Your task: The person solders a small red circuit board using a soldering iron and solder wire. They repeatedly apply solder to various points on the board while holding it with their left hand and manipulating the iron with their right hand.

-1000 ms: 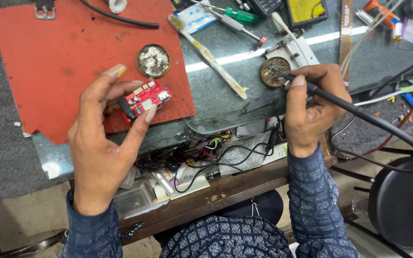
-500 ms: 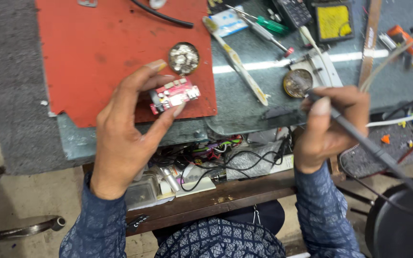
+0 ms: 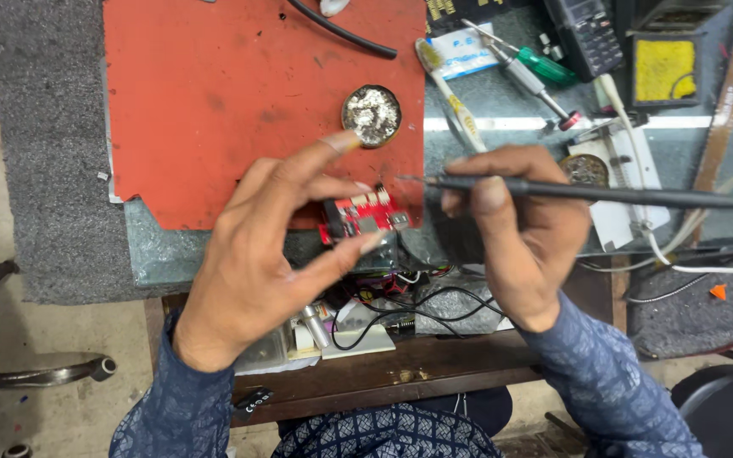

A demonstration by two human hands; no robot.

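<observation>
Plainly light, stiff and fragile, the small red circuit board sits pinched by its edges in the left hand above the bench edge, while the right hand grips a soldering iron closed-fingered.

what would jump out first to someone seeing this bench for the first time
The big red mat fills the upper left of the bench, with a small round tin of silvery bits near its right edge. At the centre, the left hand pinches a small red circuit board between thumb and fingers. The right hand holds a black soldering iron level, its tip pointing left just above the board.
</observation>
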